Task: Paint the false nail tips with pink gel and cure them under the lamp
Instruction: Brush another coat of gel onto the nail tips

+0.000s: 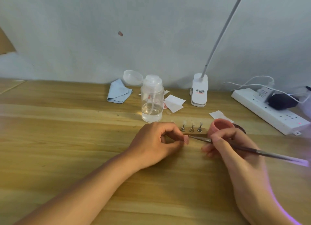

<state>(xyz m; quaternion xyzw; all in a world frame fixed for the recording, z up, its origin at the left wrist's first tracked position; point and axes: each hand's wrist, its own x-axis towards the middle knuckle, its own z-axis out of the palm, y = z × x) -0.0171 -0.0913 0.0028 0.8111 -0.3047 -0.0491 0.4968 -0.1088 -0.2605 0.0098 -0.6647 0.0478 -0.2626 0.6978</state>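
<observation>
The left hand (156, 143) pinches a pink nail tip (186, 138) in curled fingers, low over the table (67, 132). The right hand (225, 145) grips a brush (252, 150), its point at that tip. Right-hand knuckles hide the base of the pink gel pot (220, 125). Three stands on a holder strip (191, 129) carry what seem clear tips, though they are blurred. Beyond stand a pump bottle (152, 101), a blue cloth (117, 93), a clip lamp (199, 91) and a power strip (265, 110).

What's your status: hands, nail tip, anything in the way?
Left hand pinches pink-coated false nail tip. Right hand holds thin metal-handled brush, bristles at the tip. Behind: three clear tips on metal stands, apparently unpainted. Nothing in the way.
</observation>
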